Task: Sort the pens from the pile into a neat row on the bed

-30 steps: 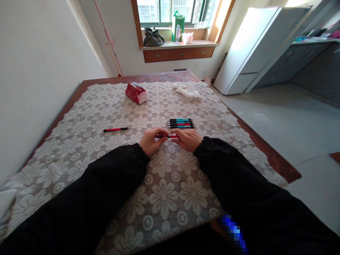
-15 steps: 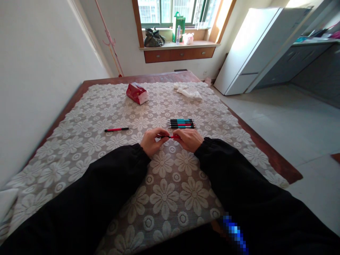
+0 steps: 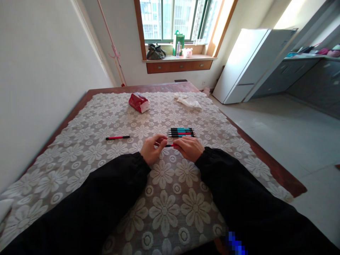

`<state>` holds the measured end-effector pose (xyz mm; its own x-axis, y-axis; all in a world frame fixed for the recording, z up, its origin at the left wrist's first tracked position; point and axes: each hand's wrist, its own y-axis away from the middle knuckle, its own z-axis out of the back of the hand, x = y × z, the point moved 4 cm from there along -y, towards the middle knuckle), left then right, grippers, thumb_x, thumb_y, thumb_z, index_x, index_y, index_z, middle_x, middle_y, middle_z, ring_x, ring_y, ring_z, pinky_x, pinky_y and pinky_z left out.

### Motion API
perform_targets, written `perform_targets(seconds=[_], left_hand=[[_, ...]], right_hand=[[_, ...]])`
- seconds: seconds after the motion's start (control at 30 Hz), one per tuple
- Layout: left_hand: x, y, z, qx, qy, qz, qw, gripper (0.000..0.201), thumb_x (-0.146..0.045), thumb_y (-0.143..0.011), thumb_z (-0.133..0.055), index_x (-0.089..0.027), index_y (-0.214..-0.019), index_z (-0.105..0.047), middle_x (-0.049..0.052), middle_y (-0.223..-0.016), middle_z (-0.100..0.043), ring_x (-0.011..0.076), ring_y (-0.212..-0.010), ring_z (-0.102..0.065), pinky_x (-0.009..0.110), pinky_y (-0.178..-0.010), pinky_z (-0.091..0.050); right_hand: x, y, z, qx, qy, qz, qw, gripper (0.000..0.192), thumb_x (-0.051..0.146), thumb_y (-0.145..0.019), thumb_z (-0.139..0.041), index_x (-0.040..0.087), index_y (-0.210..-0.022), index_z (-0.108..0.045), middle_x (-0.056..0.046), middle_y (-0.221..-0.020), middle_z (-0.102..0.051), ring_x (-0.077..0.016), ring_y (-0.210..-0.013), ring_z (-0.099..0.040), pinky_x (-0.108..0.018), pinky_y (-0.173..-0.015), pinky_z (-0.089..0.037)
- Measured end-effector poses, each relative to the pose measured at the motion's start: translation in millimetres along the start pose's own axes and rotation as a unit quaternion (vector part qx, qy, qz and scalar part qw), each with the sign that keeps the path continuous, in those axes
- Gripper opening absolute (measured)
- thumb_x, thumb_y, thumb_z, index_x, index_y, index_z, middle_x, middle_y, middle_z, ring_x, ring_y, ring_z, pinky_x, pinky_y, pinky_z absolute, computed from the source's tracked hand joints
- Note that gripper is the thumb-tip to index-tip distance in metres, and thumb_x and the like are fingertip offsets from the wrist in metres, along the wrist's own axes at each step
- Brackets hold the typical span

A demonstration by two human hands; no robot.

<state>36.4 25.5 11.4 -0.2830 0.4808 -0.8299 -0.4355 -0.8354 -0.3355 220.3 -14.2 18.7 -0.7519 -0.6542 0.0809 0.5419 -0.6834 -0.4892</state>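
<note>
Right hand (image 3: pixel 189 147) grips a pen (image 3: pixel 173 145); left hand (image 3: pixel 152 149): grasp unclear. Other pens (image 3: pixel 181 135) already lie aligned; one pen (image 3: pixel 118 137) lies apart.

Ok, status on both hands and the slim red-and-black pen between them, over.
Right hand gripping slim red-and-black pen. Left hand at its black end, grip unclear. Row of black, teal and red pens close beyond right hand.

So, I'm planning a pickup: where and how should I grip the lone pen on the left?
I'd pinch the lone pen across its red middle from above with the nearer left hand. It lies flat on the cloth, slim and running left to right, so its near and far sides should squeeze easily.
</note>
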Motion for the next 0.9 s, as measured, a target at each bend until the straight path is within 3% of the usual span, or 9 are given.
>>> perform_targets(seconds=[0.1, 0.17, 0.3, 0.43, 0.53, 0.6, 0.7, 0.77, 0.9], left_hand=[[1.9, -1.2, -1.0, 0.038, -0.086, -0.007, 0.996, 0.05, -0.046, -0.103, -0.039, -0.02, -0.074, -0.07, 0.001, -0.064, -0.067, 0.0159, -0.062, -0.062, 0.028, -0.061, -0.046], [2.3, -1.2, -2.7, 0.061, -0.118, -0.021, 0.991, 0.05, -0.045, -0.102, -0.042, -0.02, -0.067, -0.068, 0.001, -0.06, -0.065, 0.0157, -0.06, -0.059, 0.028, -0.061, -0.044], [2.1, -0.8, -3.7, 0.038, -0.12, -0.028, 0.992, 0.022, -0.041, -0.089, -0.063, -0.021, -0.085, -0.071, 0.0, -0.072, -0.069, 0.0157, -0.063, -0.059, 0.027, -0.061, -0.044], [2.5, -2.6, -1.0, 0.007, -0.112, -0.009, 0.994, 0.028, -0.044, -0.088, -0.065, -0.021, -0.101, -0.071, 0.001, -0.082, -0.071, 0.0155, -0.066, -0.06, 0.026, -0.06, -0.042], [2.3, -3.7, 0.1, 0.032, -0.148, 0.005, 0.988, 0.038, -0.044, -0.097, -0.049, -0.02, -0.079, -0.071, 0.0, -0.061, -0.063, 0.014, -0.053, -0.052, 0.027, -0.054, -0.036], [2.6, -3.4, -0.9, 0.051, -0.156, 0.006, 0.986, 0.039, -0.043, -0.096, -0.05, -0.02, -0.072, -0.069, -0.001, -0.055, -0.059, 0.0138, -0.049, -0.048, 0.028, -0.052, -0.034], [2.6, -2.4, -1.5, 0.028, -0.138, -0.005, 0.99, 0.02, -0.04, -0.086, -0.065, -0.021, -0.085, -0.071, 0.0, -0.07, -0.068, 0.0149, -0.057, -0.054, 0.027, -0.054, -0.038], [1.7, -1.7, -0.3, -0.004, -0.128, -0.009, 0.992, 0.021, -0.039, -0.081, -0.072, -0.022, -0.094, -0.071, 0.001, -0.081, -0.072, 0.0152, -0.063, -0.058, 0.026, -0.057, -0.041], [0.0, -1.6, 1.6, -0.001, -0.139, 0.01, 0.99, 0.028, -0.044, -0.093, -0.057, -0.02, -0.09, -0.072, 0.0, -0.071, -0.069, 0.0138, -0.058, -0.056, 0.025, -0.057, -0.04]], right_hand=[[-0.7, -0.1, 0.8, -0.006, 0.011, 0.004, 1.0, 0.026, 0.035, -0.105, -0.046, 0.019, -0.096, -0.065, -0.006, -0.086, -0.072, -0.0189, -0.081, -0.063, -0.031, -0.076, -0.042], [-1.1, 0.0, 0.5, 0.002, 0.01, 0.001, 1.0, 0.028, 0.035, -0.105, -0.045, 0.019, -0.094, -0.065, -0.006, -0.085, -0.072, -0.0189, -0.081, -0.062, -0.032, -0.076, -0.041], [-3.7, 1.1, -3.7, 0.044, -0.001, -0.032, 0.999, 0.03, 0.035, -0.105, -0.044, 0.019, -0.095, -0.067, -0.008, -0.087, -0.073, -0.0196, -0.081, -0.062, -0.032, -0.077, -0.04], [-8.9, 3.1, -9.9, 0.056, -0.015, -0.061, 0.997, 0.033, 0.037, -0.107, -0.04, 0.017, -0.102, -0.066, -0.009, -0.092, -0.071, -0.0201, -0.087, -0.061, -0.032, -0.081, -0.039], [-9.6, 4.0, -10.9, 0.034, -0.003, -0.05, 0.998, 0.041, 0.042, -0.108, -0.033, 0.017, -0.104, -0.065, -0.008, -0.093, -0.07, -0.0198, -0.089, -0.06, -0.032, -0.084, -0.039], [-9.4, 4.6, -11.5, 0.027, 0.004, -0.039, 0.999, 0.044, 0.044, -0.108, -0.031, 0.017, -0.103, -0.065, -0.007, -0.093, -0.07, -0.0195, -0.089, -0.059, -0.032, -0.084, -0.039], [-11.0, 5.6, -14.0, 0.031, 0.004, -0.044, 0.999, 0.046, 0.044, -0.109, -0.029, 0.017, -0.102, -0.065, -0.006, -0.091, -0.069, -0.0186, -0.086, -0.059, -0.031, -0.082, -0.038], [-13.0, 6.1, -15.6, 0.036, -0.001, -0.061, 0.997, 0.047, 0.044, -0.109, -0.028, 0.017, -0.102, -0.065, -0.005, -0.088, -0.068, -0.0179, -0.083, -0.058, -0.031, -0.08, -0.037], [-13.9, 5.7, -16.4, 0.034, -0.004, -0.072, 0.997, 0.048, 0.045, -0.109, -0.026, 0.016, -0.106, -0.065, -0.006, -0.09, -0.066, -0.0183, -0.088, -0.057, -0.031, -0.084, -0.037]])
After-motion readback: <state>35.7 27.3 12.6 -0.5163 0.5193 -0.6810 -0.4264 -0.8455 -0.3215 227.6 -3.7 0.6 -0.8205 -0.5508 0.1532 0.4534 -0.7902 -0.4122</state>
